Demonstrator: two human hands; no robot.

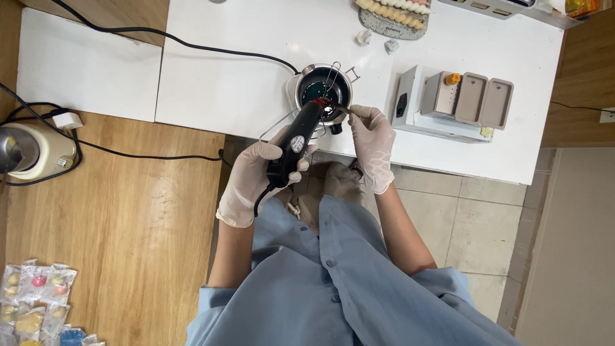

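Black heat tool (296, 142) gripped by left hand (253, 179), right hand (371, 144) pinching thin tool (338, 107), round white label.

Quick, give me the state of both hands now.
Left hand: closed around the black corded handheld tool.
Right hand: fingers pinching a thin stick at the tool's tip.

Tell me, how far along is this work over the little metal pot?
Done: the metal pot already holds dark teal liquid. In hand: the left hand grips a black corded tool, its tip over the pot, while the right hand holds a thin piece at that tip. Left: cannot tell; the moulds on the white box appear empty.
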